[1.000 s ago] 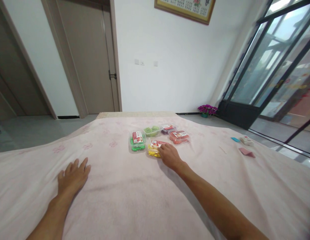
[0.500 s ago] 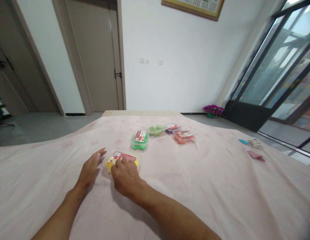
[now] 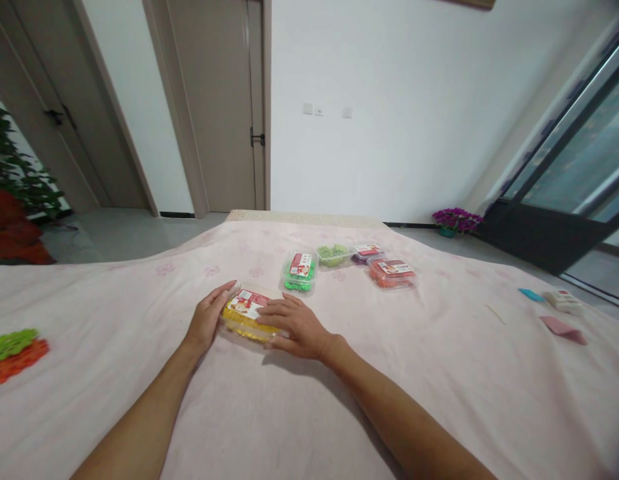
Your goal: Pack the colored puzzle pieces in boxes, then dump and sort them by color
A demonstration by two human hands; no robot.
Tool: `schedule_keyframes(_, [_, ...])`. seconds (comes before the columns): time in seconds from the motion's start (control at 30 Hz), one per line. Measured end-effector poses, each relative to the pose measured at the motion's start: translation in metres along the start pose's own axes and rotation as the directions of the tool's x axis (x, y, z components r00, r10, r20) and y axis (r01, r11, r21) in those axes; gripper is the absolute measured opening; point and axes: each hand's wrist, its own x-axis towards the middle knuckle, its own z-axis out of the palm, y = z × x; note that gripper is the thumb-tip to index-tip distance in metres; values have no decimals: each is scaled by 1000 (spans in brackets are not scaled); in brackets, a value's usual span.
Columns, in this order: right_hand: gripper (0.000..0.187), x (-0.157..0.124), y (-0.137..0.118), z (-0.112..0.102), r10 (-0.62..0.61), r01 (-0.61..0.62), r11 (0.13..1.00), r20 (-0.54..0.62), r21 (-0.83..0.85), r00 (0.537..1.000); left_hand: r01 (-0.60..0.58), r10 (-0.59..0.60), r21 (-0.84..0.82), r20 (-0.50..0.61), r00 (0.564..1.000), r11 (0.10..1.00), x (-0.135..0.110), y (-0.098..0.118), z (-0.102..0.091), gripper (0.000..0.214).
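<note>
Fingers (image 3: 275,312) of the right hand (image 3: 304,330) laid spread over the right end of a clear plastic box of yellow pieces (image 3: 249,327), thumb apart from them, low by the near right corner. Left hand (image 3: 205,323) along the opposite end of the box, fingers close together, tips by the far left corner; impossible to tell whether gripping or merely touching. Red-and-white label (image 3: 249,302) uppermost. Box well short of the far edge of the table (image 3: 299,216), in line with the left part of that edge, over a pale pink cloth (image 3: 259,420).

Just beyond the right hand, a labelled box of green pieces (image 3: 299,272). From there, closer to the far edge, a tub of pale green pieces (image 3: 333,255), then a box of purple pieces (image 3: 368,253), with a box of orange pieces (image 3: 392,274) on the near side of it.

Toward the left edge, lime-green pieces (image 3: 12,345) against orange-red pieces (image 3: 19,362). Toward the right edge, a thin strip (image 3: 496,314), a blue item (image 3: 532,295), a white item (image 3: 564,302) and a pink piece (image 3: 564,330).
</note>
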Motion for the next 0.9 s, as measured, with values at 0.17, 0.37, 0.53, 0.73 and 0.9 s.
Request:
schedule_keyframes(0.17, [46, 7, -6, 15, 4, -5, 999, -22, -47, 1000, 52, -51, -139, 15, 999, 989, 4, -1, -3, 79])
schedule_keyframes(0.37, [45, 18, -12, 18, -21, 21, 999, -6, -42, 1000, -35, 21, -134, -102, 995, 990, 7, -7, -1, 62])
schedule_keyframes(0.53, [41, 23, -13, 15, 39, -39, 999, -35, 0, 999, -98, 84, -100, -141, 987, 990, 10, -13, 3, 58])
schedule_keyframes(0.73, [39, 28, -22, 14, 83, -82, 997, -50, 11, 995, -42, 23, -99, -180, 983, 994, 6, -11, 7, 70])
schedule_keyframes(0.9, [40, 33, -24, 17, 53, -52, 999, -107, 16, 993, -107, 92, -57, -221, 971, 993, -5, -9, 14, 77])
